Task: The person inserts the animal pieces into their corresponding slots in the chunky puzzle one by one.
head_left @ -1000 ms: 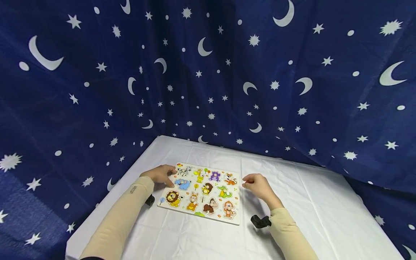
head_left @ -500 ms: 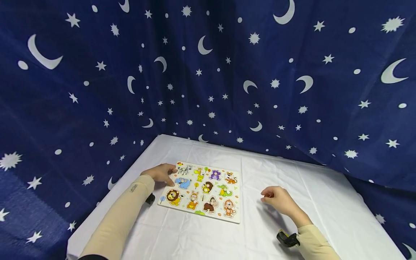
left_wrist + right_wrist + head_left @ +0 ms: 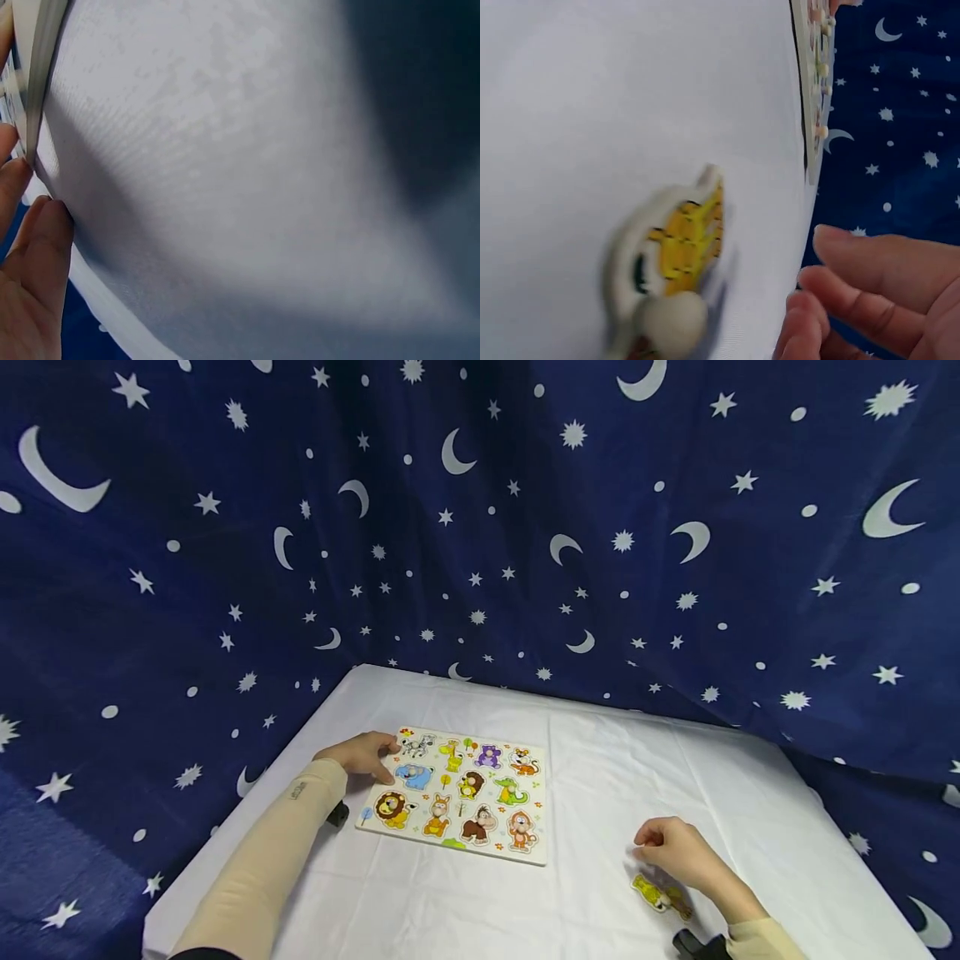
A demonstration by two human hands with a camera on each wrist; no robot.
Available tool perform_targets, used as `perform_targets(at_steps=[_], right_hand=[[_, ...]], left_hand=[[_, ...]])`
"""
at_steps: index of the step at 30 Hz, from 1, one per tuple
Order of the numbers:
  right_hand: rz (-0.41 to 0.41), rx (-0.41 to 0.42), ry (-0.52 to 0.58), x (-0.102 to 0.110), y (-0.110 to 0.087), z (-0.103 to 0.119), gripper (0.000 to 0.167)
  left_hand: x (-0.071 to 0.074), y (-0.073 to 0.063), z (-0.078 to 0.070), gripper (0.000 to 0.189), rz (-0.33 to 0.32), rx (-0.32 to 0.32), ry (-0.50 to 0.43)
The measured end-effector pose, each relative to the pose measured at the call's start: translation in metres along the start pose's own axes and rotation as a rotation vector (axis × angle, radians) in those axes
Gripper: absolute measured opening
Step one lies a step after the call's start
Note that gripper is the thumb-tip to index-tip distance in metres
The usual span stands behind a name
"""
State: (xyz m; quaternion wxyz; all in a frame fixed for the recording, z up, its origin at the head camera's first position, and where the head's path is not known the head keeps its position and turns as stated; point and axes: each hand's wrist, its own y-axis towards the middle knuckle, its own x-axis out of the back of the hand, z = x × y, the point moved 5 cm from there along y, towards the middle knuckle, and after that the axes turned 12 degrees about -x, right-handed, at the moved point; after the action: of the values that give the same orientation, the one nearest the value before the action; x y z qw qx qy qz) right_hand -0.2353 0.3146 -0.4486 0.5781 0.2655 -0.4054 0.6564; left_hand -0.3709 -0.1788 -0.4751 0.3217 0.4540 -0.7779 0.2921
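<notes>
A wooden peg puzzle board [image 3: 450,853] with printed animals lies on the white table. My left hand [image 3: 363,753] holds its left edge, thumb and fingers spread apart along it. In the left wrist view, fingertips [image 3: 51,217] meet the edge of the board [image 3: 39,67]. My right hand [image 3: 678,852] hovers over the table at the right, fingers loosely bent, with nothing seen between them. Below it lies a yellow knobbed puzzle piece [image 3: 651,892]. The right wrist view shows this piece [image 3: 679,247] blurred, its pale round knob nearest the camera, apart from the fingers [image 3: 877,259].
A white cloth [image 3: 450,910] covers the table. Dark blue curtains [image 3: 510,568] with moons and stars hang behind it and at both sides. A black wrist camera [image 3: 701,945] sits under the right sleeve.
My right hand has moved from beside the board's right edge toward the near right. The yellow puzzle piece has come into fuller view there. My left hand stays at the board.
</notes>
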Motion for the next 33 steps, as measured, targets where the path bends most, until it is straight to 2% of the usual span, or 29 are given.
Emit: perform_targets(at_steps=[10, 15, 20, 24, 33], right_hand=[[0.036, -0.192, 0.035, -0.017, -0.024, -0.027, 0.019], [0.000, -0.275, 0.036, -0.022, -0.030, -0.032, 0.022], [-0.031, -0.304, 0.020, -0.022, -0.033, -0.031, 0.022], [-0.033, -0.333, 0.033, -0.022, -0.036, -0.032, 0.024], [-0.054, -0.348, 0.062, -0.028, -0.041, -0.031, 0.024]], left_hand=[[0.001, -0.006, -0.003, 0.068, 0.018, -0.021, 0.010], [0.002, -0.004, 0.000, 0.067, 0.011, 0.006, -0.017], [0.004, -0.001, -0.002, 0.065, 0.011, 0.009, 0.000], [0.002, -0.002, -0.003, 0.065, 0.024, 0.016, -0.022], [0.005, -0.001, -0.002, 0.068, 0.019, -0.014, -0.010]])
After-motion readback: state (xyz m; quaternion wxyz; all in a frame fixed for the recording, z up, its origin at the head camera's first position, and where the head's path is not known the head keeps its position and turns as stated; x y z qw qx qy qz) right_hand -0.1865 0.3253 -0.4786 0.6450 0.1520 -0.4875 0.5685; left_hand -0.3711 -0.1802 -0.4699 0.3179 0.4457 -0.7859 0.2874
